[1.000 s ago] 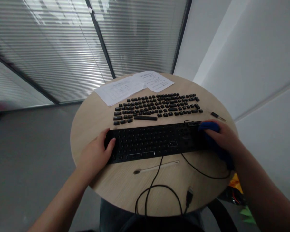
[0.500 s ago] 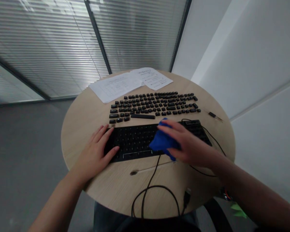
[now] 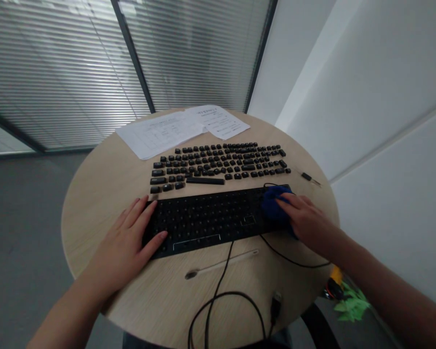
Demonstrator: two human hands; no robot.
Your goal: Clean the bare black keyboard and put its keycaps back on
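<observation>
Left hand lies spread out on the left end of the black keyboard. Well apart from it, the right hand is clamped on a blue cloth over the keyboard's right side. The keyboard lies on the round tabletop, with loose black keys in rows just behind it. Marks on the keys are too small to read. White papers farther back have print too tiny to read too. A black cord crosses a white stick in front.
</observation>
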